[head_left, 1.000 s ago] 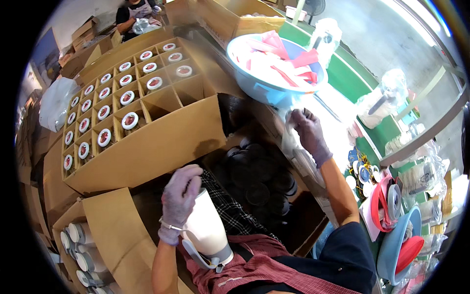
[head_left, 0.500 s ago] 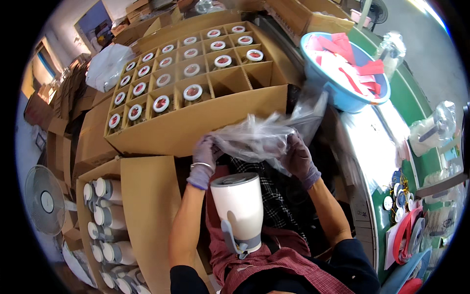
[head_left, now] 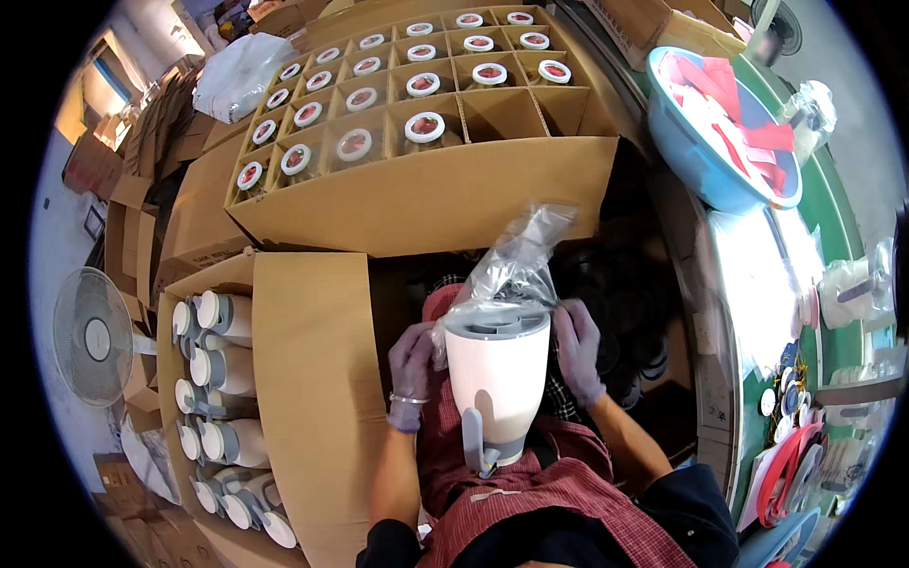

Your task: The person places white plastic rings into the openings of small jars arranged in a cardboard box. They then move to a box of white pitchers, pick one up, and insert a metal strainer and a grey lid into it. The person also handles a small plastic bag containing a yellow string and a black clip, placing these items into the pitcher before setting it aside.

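Note:
A white travel mug [head_left: 497, 379] with a grey lid and a grey handle stands between my thighs on a red checked apron [head_left: 530, 497], handle toward me. A clear plastic bag [head_left: 511, 265] reaches the far part of the lid, its closed end pointing away from me. My left hand [head_left: 412, 364], in a thin greyish-purple glove, pinches the bag's edge left of the lid. On the other side my right hand [head_left: 578, 350], gloved alike, has its fingers closed on the bag's edge beside the lid. Part of the bag's rim lies hidden behind the mug.
Beyond my knees stands a divided carton [head_left: 426, 208] of jars with white-rimmed lids. An open box [head_left: 312, 379] with several similar mugs [head_left: 227, 369] is at my left, near a fan [head_left: 95, 331]. A blue basin [head_left: 682, 142] of pink pieces sits on the green bench [head_left: 743, 417].
Both hands have come down toward me, bringing the bag from beyond the mug onto its lid. The bag, bunched up before, is now stretched out lengthwise. My view has shifted a little.

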`<act>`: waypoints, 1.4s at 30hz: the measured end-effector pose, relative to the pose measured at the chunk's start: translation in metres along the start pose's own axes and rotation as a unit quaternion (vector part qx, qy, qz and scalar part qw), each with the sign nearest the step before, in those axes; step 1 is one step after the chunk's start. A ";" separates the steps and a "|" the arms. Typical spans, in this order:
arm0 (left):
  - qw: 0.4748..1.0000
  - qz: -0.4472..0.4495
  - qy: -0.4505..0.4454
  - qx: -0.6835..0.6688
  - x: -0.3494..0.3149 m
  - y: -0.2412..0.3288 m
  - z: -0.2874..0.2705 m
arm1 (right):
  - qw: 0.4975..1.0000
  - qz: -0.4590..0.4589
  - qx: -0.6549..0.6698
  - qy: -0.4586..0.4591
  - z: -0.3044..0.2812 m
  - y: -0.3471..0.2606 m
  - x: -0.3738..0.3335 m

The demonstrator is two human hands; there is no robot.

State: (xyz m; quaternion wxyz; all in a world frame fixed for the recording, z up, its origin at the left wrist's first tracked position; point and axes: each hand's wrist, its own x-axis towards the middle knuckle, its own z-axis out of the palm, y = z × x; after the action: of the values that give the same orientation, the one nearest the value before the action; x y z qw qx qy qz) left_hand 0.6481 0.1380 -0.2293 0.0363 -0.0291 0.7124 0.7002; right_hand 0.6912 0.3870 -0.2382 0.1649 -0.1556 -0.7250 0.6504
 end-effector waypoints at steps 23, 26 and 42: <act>0.972 0.197 0.048 0.120 -0.125 0.031 0.023 | 0.756 -0.491 -0.172 -0.397 0.037 -0.142 -0.114; 0.956 0.258 0.036 0.138 -0.105 0.052 0.032 | 0.724 -0.562 -0.044 -0.397 0.014 -0.148 -0.111; 0.928 0.286 0.106 0.213 0.006 0.136 -0.018 | 0.714 -0.295 -0.626 0.107 -0.352 -0.238 0.145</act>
State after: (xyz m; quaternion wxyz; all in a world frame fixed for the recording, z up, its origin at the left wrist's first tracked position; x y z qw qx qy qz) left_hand 0.6290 0.1221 -0.0939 -0.2357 0.1099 0.8229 0.5053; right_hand 0.7137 0.7398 0.0393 0.2894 -0.0698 -0.9531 -0.0542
